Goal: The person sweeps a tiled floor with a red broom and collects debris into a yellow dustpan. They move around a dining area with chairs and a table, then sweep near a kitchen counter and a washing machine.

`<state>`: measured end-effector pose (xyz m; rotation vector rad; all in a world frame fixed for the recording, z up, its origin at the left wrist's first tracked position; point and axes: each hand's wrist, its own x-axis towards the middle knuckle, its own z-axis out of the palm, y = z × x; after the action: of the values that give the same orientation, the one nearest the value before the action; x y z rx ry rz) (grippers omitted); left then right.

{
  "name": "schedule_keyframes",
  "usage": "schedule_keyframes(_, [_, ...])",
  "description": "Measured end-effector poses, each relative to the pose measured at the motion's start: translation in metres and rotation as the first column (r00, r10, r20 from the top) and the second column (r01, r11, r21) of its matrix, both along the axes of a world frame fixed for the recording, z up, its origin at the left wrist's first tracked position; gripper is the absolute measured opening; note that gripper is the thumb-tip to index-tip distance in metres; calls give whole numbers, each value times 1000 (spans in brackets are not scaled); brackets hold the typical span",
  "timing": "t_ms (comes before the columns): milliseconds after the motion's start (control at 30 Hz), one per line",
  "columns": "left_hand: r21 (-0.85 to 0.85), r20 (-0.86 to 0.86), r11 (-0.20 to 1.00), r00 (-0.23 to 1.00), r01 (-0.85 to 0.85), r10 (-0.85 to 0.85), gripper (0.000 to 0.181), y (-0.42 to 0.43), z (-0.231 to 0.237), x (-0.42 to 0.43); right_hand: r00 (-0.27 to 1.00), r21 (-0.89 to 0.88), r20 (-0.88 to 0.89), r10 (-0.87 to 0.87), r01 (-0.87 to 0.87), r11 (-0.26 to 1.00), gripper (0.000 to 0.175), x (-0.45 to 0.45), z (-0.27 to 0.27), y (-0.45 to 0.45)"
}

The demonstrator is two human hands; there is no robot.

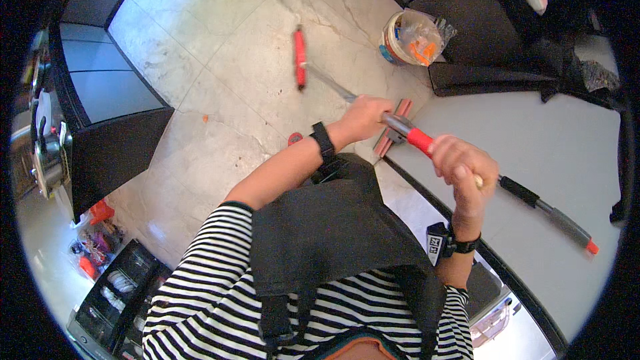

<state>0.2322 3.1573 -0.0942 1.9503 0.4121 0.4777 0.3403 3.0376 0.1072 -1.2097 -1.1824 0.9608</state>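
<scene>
A long-handled tool with a narrow red head [300, 58] slants over the floor; motion blur hides whether it is a squeegee or a brush. My left hand [367, 116] is closed around its grey pole. Near the pole's upper end, just past a red sleeve, my right hand [464, 162] grips it, and a pale tip shows at that hand. Behind my hands lies a second pole with a black grip [520, 191] and a red-tipped end. A pinkish, bar-shaped head [392, 129], apparently of this second pole, shows between my hands.
A round white bucket [407, 40] with a plastic bag and orange items stands on the marble-patterned floor [235, 60]. Dark-edged cabinets [120, 155] flank the left, with a metal pot [49, 165] on top. An open dish drawer [112, 295] is lower left; a grey panel [540, 145] is right.
</scene>
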Motion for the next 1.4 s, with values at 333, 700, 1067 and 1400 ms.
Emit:
schedule_keyframes(333, [-59, -74, 998, 997, 21, -25, 13, 44, -47, 67, 980, -146, 86, 178, -164, 976, 14, 64, -43, 68])
schedule_keyframes(700, [190, -373, 955, 883, -227, 284, 11, 150, -27, 135, 983, -92, -150, 108, -123, 988, 22, 198, -90, 161])
schedule_keyframes(1067, [29, -67, 987, 986, 158, -156, 11, 193, 9, 292, 998, 118, -25, -55, 58, 991, 30, 294, 4, 189])
schedule_keyframes(1400, [-62, -169, 974, 960, 218, -225, 24, 275, -52, 314, 983, -36, -56, -176, 174, 984, 22, 295, -35, 291])
